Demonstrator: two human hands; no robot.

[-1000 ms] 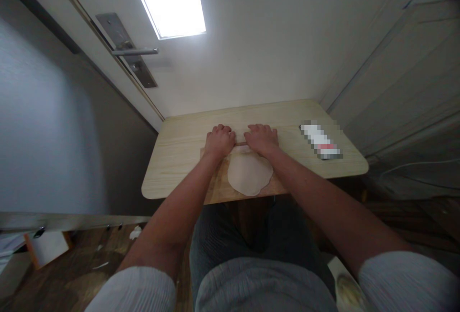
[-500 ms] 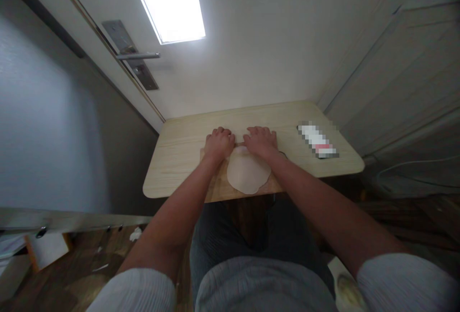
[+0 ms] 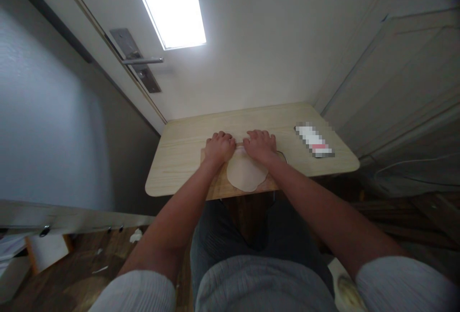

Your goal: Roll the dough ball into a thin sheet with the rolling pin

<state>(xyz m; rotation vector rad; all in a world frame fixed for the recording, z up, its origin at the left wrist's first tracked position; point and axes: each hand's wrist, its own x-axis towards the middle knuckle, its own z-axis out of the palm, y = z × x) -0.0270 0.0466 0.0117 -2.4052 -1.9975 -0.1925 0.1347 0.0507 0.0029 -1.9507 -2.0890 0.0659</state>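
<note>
A flat, pale sheet of dough [image 3: 247,174] with a rounded, uneven edge lies on a wooden board [image 3: 216,190]. At the dough's far edge, a short stretch of a thin wooden rolling pin [image 3: 239,144] shows between my hands. My left hand [image 3: 220,148] is curled over its left part, knuckles up. Over the right part, my right hand [image 3: 260,145] bends its fingers in the same way. Most of the pin is hidden under both hands. The board's thin metal handle [image 3: 283,155] sticks out beside my right wrist.
The board rests on a small light-wood table [image 3: 176,158] with rounded corners. A blurred-out phone-like object [image 3: 314,140] lies at its right. Behind stands a door with a metal handle [image 3: 143,61]. Papers and a framed board [image 3: 48,252] are low at the left.
My hands have come very slightly toward me, still over the rolling pin. The dough and board keep their places, and the whole view has shifted a little.
</note>
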